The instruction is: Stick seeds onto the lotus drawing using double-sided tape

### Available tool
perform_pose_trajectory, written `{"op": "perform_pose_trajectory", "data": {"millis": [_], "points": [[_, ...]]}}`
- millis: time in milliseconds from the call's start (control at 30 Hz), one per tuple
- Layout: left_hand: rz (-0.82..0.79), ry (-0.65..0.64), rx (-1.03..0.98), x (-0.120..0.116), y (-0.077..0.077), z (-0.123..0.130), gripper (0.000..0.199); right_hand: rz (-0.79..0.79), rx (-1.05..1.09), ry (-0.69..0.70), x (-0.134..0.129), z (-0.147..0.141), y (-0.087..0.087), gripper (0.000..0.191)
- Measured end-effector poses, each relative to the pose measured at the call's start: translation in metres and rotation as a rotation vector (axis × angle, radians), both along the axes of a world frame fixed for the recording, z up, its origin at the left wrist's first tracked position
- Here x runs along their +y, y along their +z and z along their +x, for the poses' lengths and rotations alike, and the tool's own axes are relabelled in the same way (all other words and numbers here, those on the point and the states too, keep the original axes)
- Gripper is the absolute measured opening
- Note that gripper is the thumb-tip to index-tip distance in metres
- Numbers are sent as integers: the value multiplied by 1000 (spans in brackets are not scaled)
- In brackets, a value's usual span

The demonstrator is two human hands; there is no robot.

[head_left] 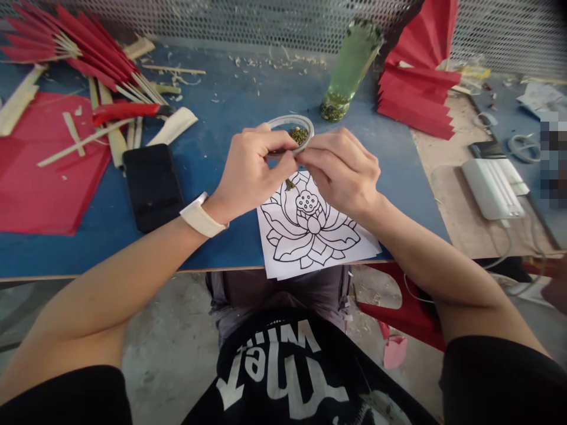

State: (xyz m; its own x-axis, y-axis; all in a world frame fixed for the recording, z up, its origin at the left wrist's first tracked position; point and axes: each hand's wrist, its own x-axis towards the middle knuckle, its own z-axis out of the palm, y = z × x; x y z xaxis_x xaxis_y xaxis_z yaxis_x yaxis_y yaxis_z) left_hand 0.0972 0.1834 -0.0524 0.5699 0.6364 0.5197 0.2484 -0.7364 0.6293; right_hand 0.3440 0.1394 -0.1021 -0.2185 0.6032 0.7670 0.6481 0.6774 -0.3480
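Observation:
A small shallow round dish (284, 125) with a pale rim is held up between my hands, tilted towards me. Dry green bits (300, 136), resembling tea leaves, lie in it. My left hand (259, 168) grips its left side, the thumb and a finger closed at the near rim. At the right side, the closed fingers of my right hand (343, 168) touch the rim; their tips are partly hidden. Below are white sheets (279, 260), the top one printed with a lotus outline. A small dark green clump (290, 185) shows over the drawing, just under the dish.
A tall glass (354, 65) of greenish liquid stands behind the dish. Leftward lie a phone (153, 188), a red-handled knife (128, 112), wood strips and red paper (44, 189). Folded red paper (411, 97) and a white power bank (492, 188) with a cable are rightward.

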Motion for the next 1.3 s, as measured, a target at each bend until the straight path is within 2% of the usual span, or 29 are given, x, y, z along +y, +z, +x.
{"op": "perform_pose_trajectory", "data": {"millis": [100, 200, 233, 267, 333, 367, 467, 533, 600, 633, 733, 833, 933, 1067, 1300], "points": [[-35, -35, -39, 5, 1, 0, 35, 68, -51, 74, 5, 1, 1, 38], [-65, -28, -85, 23, -2, -4, 34, 304, -51, 106, -2, -11, 16, 31], [-28, 2, -90, 32, -5, -7, 31, 391, -1, 80, -5, -15, 21, 27], [34, 63, -60, 43, -8, -11, 28, 410, 50, 63, -8, -18, 25, 21], [249, 182, 77, 67, -18, -20, 23, 253, 149, 78, -10, -20, 28, 14], [325, 237, 149, 79, -24, -26, 26, 141, 183, 63, -9, -18, 27, 19], [322, 265, 314, 108, -42, -41, 35, -150, 264, 28, -3, -9, 15, 44], [300, 253, 418, 114, -47, -45, 36, -244, 319, 40, 2, -5, 6, 49], [268, 243, 377, 107, -41, -43, 31, -294, 372, 88, 4, -4, 1, 53], [241, 227, 294, 99, -35, -39, 28, -320, 397, 110, 4, -4, -1, 55], [-9, -53, 109, 66, -10, -23, 37, -428, 432, 123, 3, -7, 0, 56], [-216, -191, -17, 41, 5, -11, 51, -500, 447, 125, -1, -10, 4, 52], [-293, -186, -89, 35, 4, -6, 58, -520, 461, 149, -4, -12, 8, 52], [-268, -197, -55, 40, -3, -6, 67, -514, 486, 173, -6, -14, 7, 51], [-243, -174, -61, 35, 0, -5, 55, -530, 534, 127, -5, -15, 4, 47]]}}
